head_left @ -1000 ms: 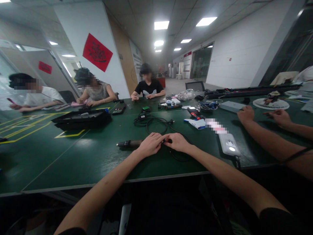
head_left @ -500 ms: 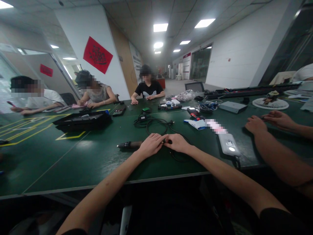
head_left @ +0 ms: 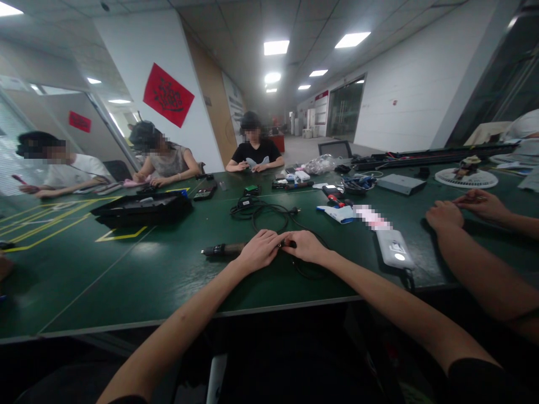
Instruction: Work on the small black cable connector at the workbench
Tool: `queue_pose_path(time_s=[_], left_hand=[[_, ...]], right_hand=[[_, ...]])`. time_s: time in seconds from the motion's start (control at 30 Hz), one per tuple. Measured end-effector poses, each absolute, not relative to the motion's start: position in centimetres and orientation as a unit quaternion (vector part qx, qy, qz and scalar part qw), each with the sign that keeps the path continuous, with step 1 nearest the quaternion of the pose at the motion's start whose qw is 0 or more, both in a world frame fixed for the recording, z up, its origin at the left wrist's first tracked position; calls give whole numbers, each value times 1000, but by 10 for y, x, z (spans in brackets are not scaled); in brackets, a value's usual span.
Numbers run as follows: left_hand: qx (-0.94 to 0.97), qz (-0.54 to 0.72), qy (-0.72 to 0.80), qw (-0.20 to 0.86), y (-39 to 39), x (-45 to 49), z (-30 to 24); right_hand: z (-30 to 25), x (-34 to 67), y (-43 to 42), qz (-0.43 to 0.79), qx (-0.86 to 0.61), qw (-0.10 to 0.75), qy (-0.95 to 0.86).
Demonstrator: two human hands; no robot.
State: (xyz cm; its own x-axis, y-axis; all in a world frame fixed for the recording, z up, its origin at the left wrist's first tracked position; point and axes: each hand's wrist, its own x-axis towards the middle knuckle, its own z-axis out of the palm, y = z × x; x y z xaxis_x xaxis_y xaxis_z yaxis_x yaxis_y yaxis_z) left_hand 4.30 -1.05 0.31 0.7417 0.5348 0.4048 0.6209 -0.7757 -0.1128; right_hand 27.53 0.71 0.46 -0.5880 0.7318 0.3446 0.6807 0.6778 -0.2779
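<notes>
"Head view, please: where is the screwdriver (head_left: 223, 249), and how does it lie?"

"It lies flat on the green table (head_left: 168, 292), just in front of the person. Its long axis runs from side to side, with the tip pointing to the left. The rear part goes under the left hand (head_left: 261, 248)."

"So which hand is nearer to it?"

"The left one. It rests over the body from above, and its fingers are curled on it, but their underside is hidden. The tip reaches out well beyond this hand."

"And what does the right hand (head_left: 307, 245) do?"

"Its thumb and forefinger pinch a small dark piece (head_left: 291, 243) to the right of the screwdriver's rear. The fingertips of both hands meet there. I cannot tell if this piece is joined to the screwdriver or apart from it."

"What is around them?"

"Behind the hands there is a coiled cord with an adapter (head_left: 245, 202) and a wall plug (head_left: 297, 210). To the left is a black tray (head_left: 141, 207), to the right a white device (head_left: 393, 248). Farther right, a co-worker's hands (head_left: 446, 215) are close together above the table."
</notes>
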Motion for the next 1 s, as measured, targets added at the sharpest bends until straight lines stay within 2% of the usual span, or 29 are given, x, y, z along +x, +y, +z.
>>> queue_pose_path(time_s=[1.0], left_hand=[[-923,-182,-317,120,-10,43,2]], right_hand=[[-1,277,11,62,-383,239,-890]])
